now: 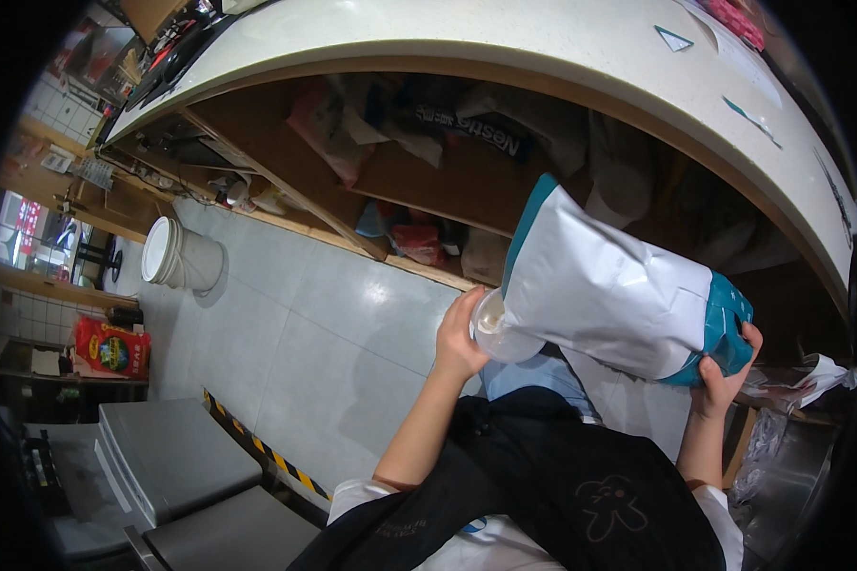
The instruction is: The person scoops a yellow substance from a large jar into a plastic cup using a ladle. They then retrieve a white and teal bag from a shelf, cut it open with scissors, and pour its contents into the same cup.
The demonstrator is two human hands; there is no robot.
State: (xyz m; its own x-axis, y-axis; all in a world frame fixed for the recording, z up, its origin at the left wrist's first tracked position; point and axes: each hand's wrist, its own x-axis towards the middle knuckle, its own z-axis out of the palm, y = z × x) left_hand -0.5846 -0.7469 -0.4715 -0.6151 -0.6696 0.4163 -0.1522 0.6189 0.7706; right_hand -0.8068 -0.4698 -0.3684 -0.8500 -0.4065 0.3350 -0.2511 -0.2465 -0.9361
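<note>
A clear plastic container (514, 345) is gripped at its side by my left hand (463, 335). Some pale contents show inside it. My right hand (728, 367) grips the teal bottom end of a large white and teal bag (607, 285). The bag lies tilted, its corner at the container's mouth. Whether anything is flowing from the bag cannot be told. Both hands are in front of the open shelves below the white counter.
Above the shelves (421, 178), holding several bags, curves the white counter edge (400, 32). A lidded white bucket (182, 253) stands on the grey floor. Grey cabinets (186, 457) stand at lower left, beside black and yellow tape (271, 453). Plastic wrapping (760, 446) lies at right.
</note>
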